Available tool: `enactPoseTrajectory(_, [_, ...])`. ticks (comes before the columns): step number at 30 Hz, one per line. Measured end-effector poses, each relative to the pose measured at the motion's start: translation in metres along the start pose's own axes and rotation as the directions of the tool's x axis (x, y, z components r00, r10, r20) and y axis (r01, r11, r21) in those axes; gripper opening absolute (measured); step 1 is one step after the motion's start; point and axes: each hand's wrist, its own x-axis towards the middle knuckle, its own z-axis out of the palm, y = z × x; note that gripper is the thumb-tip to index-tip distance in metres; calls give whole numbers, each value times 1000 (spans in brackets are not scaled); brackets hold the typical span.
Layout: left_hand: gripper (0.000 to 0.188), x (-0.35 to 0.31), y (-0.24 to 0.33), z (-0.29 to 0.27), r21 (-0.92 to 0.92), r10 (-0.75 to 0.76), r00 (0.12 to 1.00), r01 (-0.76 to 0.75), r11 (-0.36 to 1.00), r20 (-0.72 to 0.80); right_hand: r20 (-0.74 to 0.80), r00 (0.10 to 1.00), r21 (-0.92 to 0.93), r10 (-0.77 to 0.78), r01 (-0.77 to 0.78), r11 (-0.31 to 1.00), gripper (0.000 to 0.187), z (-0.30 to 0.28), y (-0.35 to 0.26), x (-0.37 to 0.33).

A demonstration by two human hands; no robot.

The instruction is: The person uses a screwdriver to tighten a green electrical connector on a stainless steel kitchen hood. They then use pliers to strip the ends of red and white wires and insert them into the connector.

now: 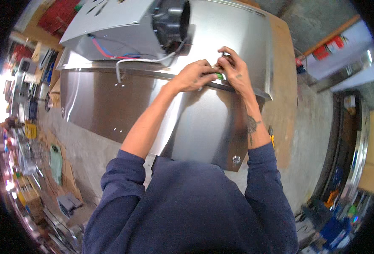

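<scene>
My left hand [194, 77] is closed on a small green-and-white object [220, 76], whose kind I cannot make out. Right beside it, my right hand [235, 71] is bent into a pinch; a small dark bit shows at its fingertips, too blurred to name. Both hands are over the folded edge of a shiny sheet-metal hood [233, 38], where a dark strip [221, 86] runs along the edge. To the left of my hands, a grey metal box [115, 31] with a black round duct collar [172, 21] sits on the hood.
A white cable [132, 61] and red and blue wires [106, 53] hang from the box. The hood's front panel [106, 99] slopes toward me. Under the hood lies a brown board [285, 72], with a yellow-and-black tool [271, 134] at its edge. Cluttered shelves [22, 169] stand left.
</scene>
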Motion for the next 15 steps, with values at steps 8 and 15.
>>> enactPoseTrajectory(8, [39,5,10,-3,39,-57,998,56,998,36,118,992,94,34,-45,995,28,-7,4,5])
enactPoseTrajectory(15, [36,5,1,-1,44,-15,1000,15,999,6,64,993,102,104,-110,989,28,-6,-1,1])
